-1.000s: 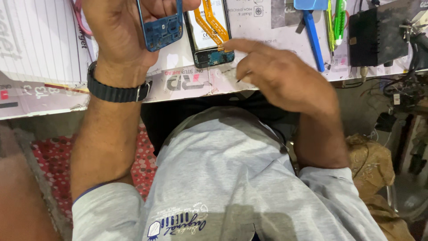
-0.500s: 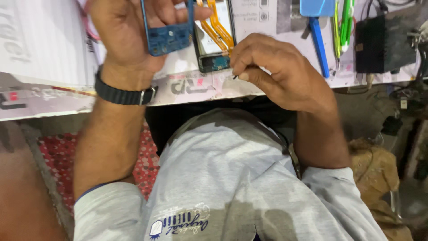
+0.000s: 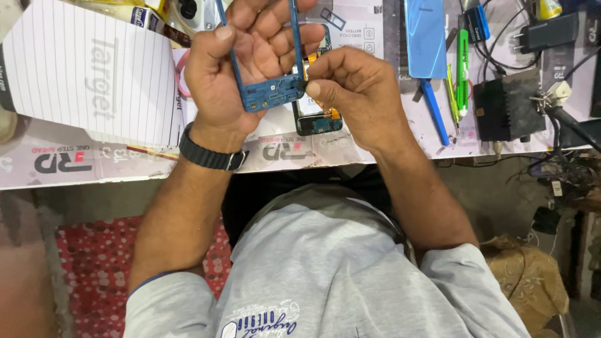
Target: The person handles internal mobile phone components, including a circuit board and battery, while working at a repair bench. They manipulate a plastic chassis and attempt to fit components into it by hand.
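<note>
Above bench — hands [image 3: 250, 62] gripping frame [image 3: 270, 94]

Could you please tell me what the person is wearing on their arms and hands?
The left hand is bare, with a black wristwatch on a ribbed band at the wrist. The right hand wears nothing. Both forearms are bare; short grey sleeves end near the elbows.
</note>
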